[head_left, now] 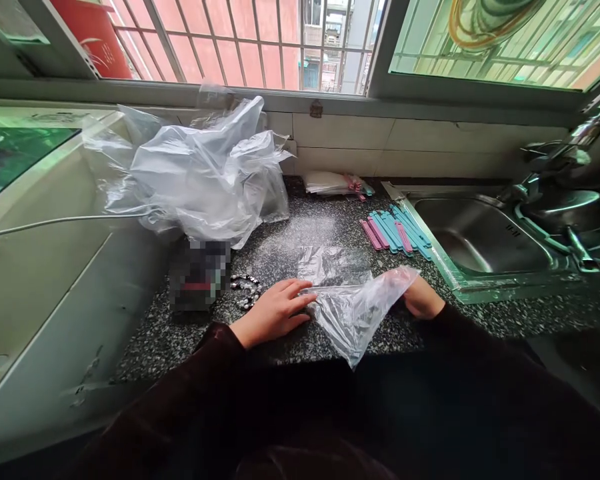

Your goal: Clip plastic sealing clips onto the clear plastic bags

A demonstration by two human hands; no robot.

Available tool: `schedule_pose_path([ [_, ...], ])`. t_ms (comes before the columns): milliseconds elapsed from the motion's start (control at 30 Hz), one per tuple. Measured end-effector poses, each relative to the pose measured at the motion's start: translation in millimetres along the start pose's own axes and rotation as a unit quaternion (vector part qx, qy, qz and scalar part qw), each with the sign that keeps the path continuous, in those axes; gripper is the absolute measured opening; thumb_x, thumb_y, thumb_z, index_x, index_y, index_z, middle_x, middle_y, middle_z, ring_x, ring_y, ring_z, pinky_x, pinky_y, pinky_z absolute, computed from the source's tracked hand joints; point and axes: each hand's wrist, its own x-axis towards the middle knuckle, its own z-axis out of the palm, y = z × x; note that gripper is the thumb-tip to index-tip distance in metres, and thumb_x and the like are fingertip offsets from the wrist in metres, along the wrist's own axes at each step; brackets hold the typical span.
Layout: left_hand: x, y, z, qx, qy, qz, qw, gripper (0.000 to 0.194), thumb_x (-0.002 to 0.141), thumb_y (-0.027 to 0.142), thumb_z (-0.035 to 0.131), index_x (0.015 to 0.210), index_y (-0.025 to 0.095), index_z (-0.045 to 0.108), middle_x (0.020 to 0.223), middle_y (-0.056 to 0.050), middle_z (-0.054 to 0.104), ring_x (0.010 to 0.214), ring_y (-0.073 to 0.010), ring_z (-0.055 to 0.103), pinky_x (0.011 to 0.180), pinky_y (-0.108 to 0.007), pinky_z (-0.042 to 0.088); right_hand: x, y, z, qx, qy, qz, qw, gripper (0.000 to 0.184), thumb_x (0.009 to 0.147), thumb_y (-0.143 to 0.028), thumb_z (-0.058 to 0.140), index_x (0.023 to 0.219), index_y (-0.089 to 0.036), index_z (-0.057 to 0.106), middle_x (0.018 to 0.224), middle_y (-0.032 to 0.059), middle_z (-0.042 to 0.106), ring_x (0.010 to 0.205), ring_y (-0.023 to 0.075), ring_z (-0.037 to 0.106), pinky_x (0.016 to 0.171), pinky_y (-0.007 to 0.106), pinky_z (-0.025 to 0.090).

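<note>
A thin clear plastic bag (353,313) lies partly on the speckled dark countertop (275,250), with one corner raised on the right and another hanging toward the front edge. My left hand (277,310) rests at its left edge, fingers spread and fingertips on the film. At the raised corner, my right hand (421,297) grips the bag; the film covers its fingers in part. Farther back, a flat clear piece of film (325,263) lies against the bag. Pink and blue flat strips (397,230), probably bag clips, are laid in a row beyond my right hand.
A heap of crumpled clear plastic bags (205,173) stands at the back left. Left of my left hand are a beaded bracelet (247,290) and a blurred dark object (200,275). A filled clear packet (335,183) lies by the wall. The steel sink (480,233) is at right.
</note>
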Motion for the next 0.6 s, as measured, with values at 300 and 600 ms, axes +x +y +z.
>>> schedule_pose_path([
  [300, 34.4, 11.7, 21.1, 0.035, -0.008, -0.013, 0.999, 0.018, 0.08, 0.02, 0.048, 0.091, 0.015, 0.061, 0.094, -0.01, 0.064, 0.082, -0.0211, 0.058, 0.069, -0.031, 0.045, 24.6, -19.3, 4.7, -0.028, 0.029, 0.163, 0.986, 0.025, 0.073, -0.018, 0.046, 0.048, -0.015, 0.047, 0.04, 0.0051, 0.057, 0.026, 0.0069, 0.042, 0.027, 0.016, 0.019],
  [600, 45.7, -6.9, 15.7, -0.295, 0.023, -0.324, 0.899, 0.029, 0.078, 0.032, 0.04, 0.063, 0.015, 0.059, 0.058, -0.001, 0.057, 0.057, -0.0139, 0.051, 0.057, -0.024, 0.037, 32.1, -12.7, -7.4, -0.006, 0.05, 0.119, 0.992, 0.031, 0.07, -0.034, 0.06, 0.051, -0.016, 0.043, 0.04, -0.0007, 0.052, 0.028, 0.0033, 0.036, 0.028, 0.014, 0.017],
])
